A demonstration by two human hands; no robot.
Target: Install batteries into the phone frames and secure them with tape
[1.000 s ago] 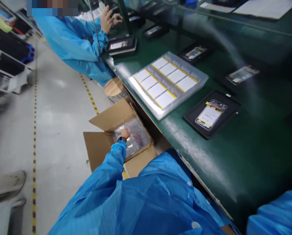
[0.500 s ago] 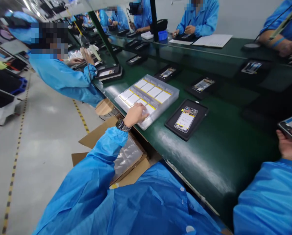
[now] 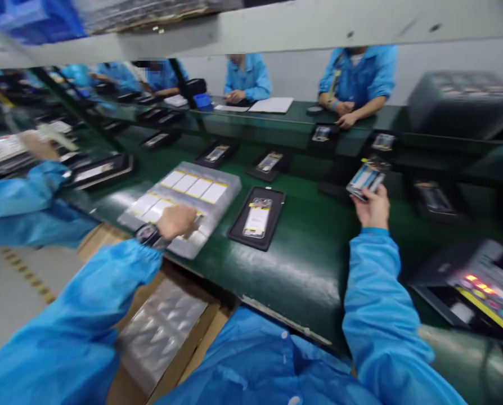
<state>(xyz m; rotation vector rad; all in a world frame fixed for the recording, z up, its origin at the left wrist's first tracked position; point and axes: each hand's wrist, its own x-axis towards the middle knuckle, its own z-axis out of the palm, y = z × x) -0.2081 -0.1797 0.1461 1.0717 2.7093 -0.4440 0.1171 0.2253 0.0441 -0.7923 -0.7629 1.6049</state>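
My left hand (image 3: 176,220) rests on the near corner of a clear plastic tray (image 3: 221,183) that holds several white cells with yellow edges. Its fingers curl down onto one of those cells, and motion blur hides whether they grip it. My right hand (image 3: 373,208) is raised over the green belt and is closed on a phone body (image 3: 364,179) held by its lower end. A black carrier tray (image 3: 272,222) with another phone body (image 3: 256,216) lies on the belt between my hands.
More black carriers with phones lie along the green belt (image 3: 310,259). An open cardboard box (image 3: 192,349) with clear trays stands below the belt. A machine with lit buttons (image 3: 483,289) is at right. People in blue coats sit across and at left.
The view has swung right and up. My left hand stays on the tray's near corner. My right hand with the phone body has come further into view and lifted over the belt.
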